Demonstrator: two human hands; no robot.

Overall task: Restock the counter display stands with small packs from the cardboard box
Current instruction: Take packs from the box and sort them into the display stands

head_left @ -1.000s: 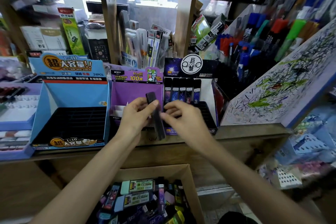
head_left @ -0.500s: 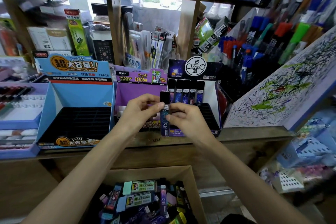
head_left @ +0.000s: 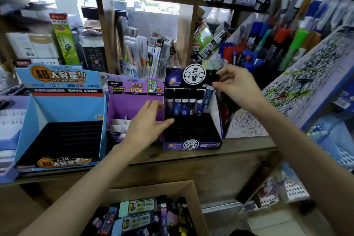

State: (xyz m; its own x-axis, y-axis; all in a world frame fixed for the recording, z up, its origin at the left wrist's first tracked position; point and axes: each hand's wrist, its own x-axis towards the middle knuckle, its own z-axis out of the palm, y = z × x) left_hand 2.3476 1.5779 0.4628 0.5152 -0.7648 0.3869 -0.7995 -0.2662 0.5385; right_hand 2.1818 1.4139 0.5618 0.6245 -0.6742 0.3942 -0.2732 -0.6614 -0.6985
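Three cardboard display stands on the wooden counter: one light blue stand, one purple stand, one dark starry-printed stand. Five slim dark packs with blue-violet labels, upright in the back row of the dark stand. A sixth pack of that kind, tilted just beside them, pinched in the right hand. Two bare hands in all, counting the left hand. One open brown cardboard box below the counter; loose packs inside too jumbled and blurred for a count.

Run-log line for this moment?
right hand pinches slim dark-blue pack | tilted at back-row end, dark purple cardboard stand | left hand open | brown cardboard box stocked
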